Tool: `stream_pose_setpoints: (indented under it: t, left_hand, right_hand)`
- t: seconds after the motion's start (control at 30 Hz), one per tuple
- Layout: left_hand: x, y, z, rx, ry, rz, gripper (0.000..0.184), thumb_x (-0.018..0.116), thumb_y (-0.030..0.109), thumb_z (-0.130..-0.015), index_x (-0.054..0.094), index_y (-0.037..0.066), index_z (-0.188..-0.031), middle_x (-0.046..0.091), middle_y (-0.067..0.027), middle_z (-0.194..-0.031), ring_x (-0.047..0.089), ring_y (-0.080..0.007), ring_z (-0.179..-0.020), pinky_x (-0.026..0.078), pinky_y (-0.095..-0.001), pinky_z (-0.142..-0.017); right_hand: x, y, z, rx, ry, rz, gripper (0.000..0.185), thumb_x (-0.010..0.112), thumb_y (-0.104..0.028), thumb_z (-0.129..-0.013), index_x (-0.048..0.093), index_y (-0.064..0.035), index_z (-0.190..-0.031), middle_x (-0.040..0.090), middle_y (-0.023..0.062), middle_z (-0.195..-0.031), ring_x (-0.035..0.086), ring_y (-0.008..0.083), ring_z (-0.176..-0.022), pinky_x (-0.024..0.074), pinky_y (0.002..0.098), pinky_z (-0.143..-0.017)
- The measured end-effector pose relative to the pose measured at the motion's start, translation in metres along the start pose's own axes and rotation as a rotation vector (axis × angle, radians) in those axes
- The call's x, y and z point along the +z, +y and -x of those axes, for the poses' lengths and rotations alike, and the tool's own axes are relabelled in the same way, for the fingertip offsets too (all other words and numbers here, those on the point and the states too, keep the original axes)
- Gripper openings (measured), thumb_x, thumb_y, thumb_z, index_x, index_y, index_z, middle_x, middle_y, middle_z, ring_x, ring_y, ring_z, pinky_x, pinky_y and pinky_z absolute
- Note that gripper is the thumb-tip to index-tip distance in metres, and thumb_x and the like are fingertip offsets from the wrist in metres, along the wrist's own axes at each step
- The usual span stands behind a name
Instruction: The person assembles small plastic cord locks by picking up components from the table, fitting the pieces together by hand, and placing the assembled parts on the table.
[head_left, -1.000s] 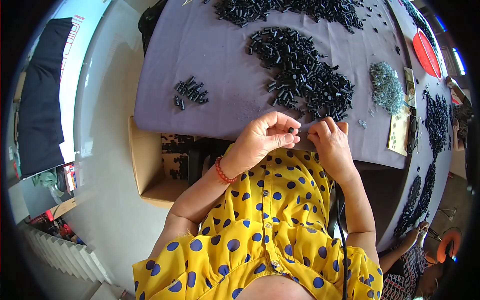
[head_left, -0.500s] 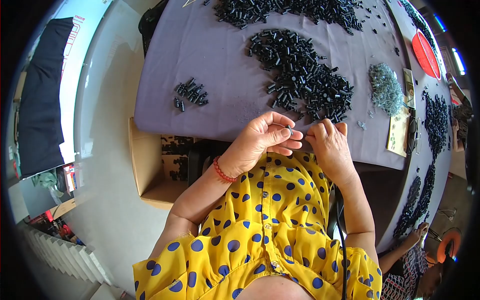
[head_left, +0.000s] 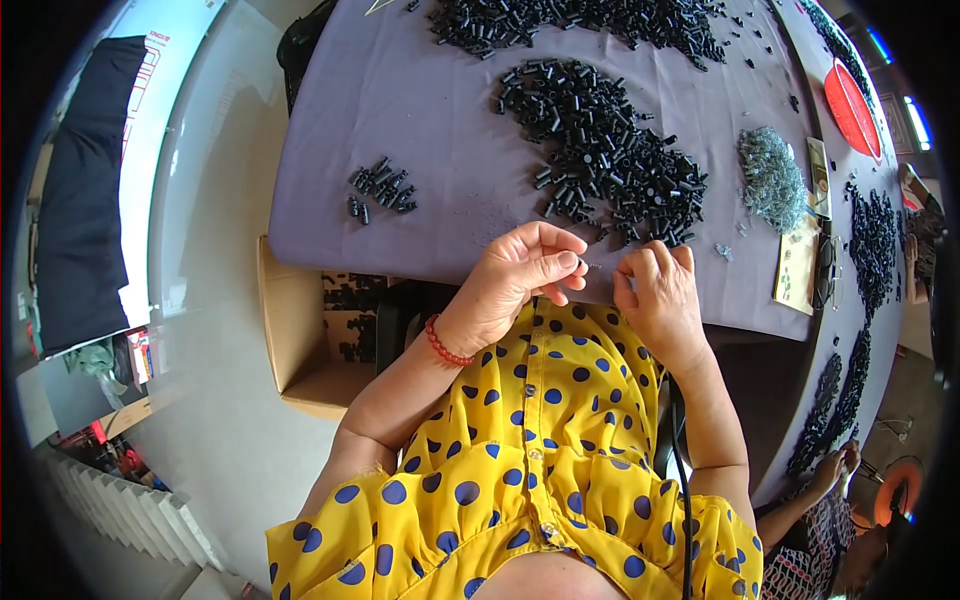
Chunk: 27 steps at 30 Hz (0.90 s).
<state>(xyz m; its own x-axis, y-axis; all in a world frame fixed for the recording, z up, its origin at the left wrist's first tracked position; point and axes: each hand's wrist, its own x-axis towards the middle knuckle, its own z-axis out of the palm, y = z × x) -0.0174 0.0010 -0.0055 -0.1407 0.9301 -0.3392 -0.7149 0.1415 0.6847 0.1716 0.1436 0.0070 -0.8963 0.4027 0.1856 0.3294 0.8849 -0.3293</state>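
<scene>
Over the table's near edge my left hand pinches a small black part between thumb and forefinger; the fingers cover most of it. A thin, pale, coil-like piece seems to stick out of its end, too small to be sure. Just to the right, my right hand is closed with its fingers curled together, and whatever they hold is hidden. A gap separates the two hands. Beyond them lies a big heap of short black cylindrical parts. A smaller group of similar black parts rests to the left.
Tangled pale, wiry pieces lie at the right, beside a yellowish card and eyeglasses. A red basket and more black parts are farther right. An open cardboard box stands below left. Another person's arm shows lower right.
My hands have moved slightly apart. The black part in my left fingers shows less, and a thin pale piece appears at its end. My right fingers have shifted a little.
</scene>
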Motion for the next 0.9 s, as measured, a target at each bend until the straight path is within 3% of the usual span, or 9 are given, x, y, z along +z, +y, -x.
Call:
stream_pose_setpoints:
  t: [0.13,0.33,0.43,0.53,0.63,0.73,0.9]
  left_hand:
    - [0.002,0.000,0.000,-0.003,-0.007,0.019,0.016,0.066,0.013,-0.102,0.066,0.005,-0.116,0.074,-0.0093,-0.107,0.073,-0.0183,-0.098,0.058,-0.0266,-0.081]
    - [0.002,-0.006,-0.003,-0.068,-0.087,0.112,0.022,0.066,0.021,-0.102,0.064,0.005,-0.117,0.074,-0.0160,-0.114,0.074,-0.0261,-0.105,0.063,-0.0311,-0.078]
    - [0.000,-0.011,-0.005,-0.088,-0.094,0.104,0.024,0.064,0.024,-0.104,0.061,0.006,-0.119,0.074,-0.0173,-0.116,0.074,-0.0272,-0.107,0.064,-0.0315,-0.075]
    - [0.006,-0.009,-0.004,-0.118,-0.082,0.123,0.024,0.061,0.025,-0.106,0.059,0.007,-0.121,0.074,-0.0175,-0.117,0.074,-0.0274,-0.107,0.064,-0.0322,-0.078]
    - [0.008,-0.007,-0.002,-0.122,-0.090,0.181,0.024,0.058,0.027,-0.107,0.057,0.008,-0.122,0.073,-0.0177,-0.119,0.074,-0.0275,-0.108,0.063,-0.0325,-0.083]
    - [0.012,-0.007,-0.001,-0.111,-0.080,0.097,0.024,0.058,0.030,-0.107,0.059,0.008,-0.119,0.074,-0.0141,-0.115,0.074,-0.0234,-0.105,0.061,-0.0309,-0.084]
    - [0.003,-0.019,-0.004,-0.042,-0.067,0.088,0.019,0.064,0.022,-0.104,0.063,0.007,-0.117,0.073,-0.0078,-0.107,0.073,-0.0160,-0.096,0.060,-0.0280,-0.081]
  right_hand:
    - [-0.004,-0.001,-0.001,0.038,0.053,-0.108,0.017,0.070,-0.004,-0.087,0.055,-0.0080,-0.094,0.063,0.0069,-0.089,0.062,0.0271,-0.085,0.0413,0.0402,-0.083]
    - [-0.010,-0.012,-0.011,0.054,0.157,-0.230,0.027,0.070,0.001,-0.087,0.065,-0.0064,-0.113,0.064,0.0055,-0.085,0.062,0.0263,-0.077,0.0409,0.0385,-0.081]
    - [-0.014,-0.010,-0.008,0.070,0.153,-0.389,0.025,0.069,0.002,-0.091,0.071,-0.0054,-0.114,0.067,0.0065,-0.089,0.064,0.0218,-0.081,0.0450,0.0357,-0.082]
    - [-0.016,-0.022,-0.005,0.383,0.155,-0.910,0.013,0.070,0.001,-0.093,0.074,-0.0034,-0.104,0.069,0.0064,-0.095,0.065,0.0168,-0.086,0.0510,0.0306,-0.080]
    - [-0.015,-0.018,-0.009,0.276,0.181,-0.825,0.011,0.071,0.000,-0.094,0.074,-0.0014,-0.104,0.069,0.0048,-0.095,0.066,0.0140,-0.085,0.0552,0.0268,-0.077]
    - [-0.016,-0.026,-0.009,0.480,0.145,-1.047,0.012,0.072,0.000,-0.093,0.075,-0.0024,-0.104,0.068,0.0047,-0.095,0.065,0.0144,-0.083,0.0543,0.0268,-0.078]
    - [-0.014,-0.027,-0.008,0.309,0.191,-0.852,0.016,0.074,0.002,-0.089,0.077,-0.0047,-0.104,0.069,0.0025,-0.091,0.063,0.0146,-0.087,0.0507,0.0282,-0.076]
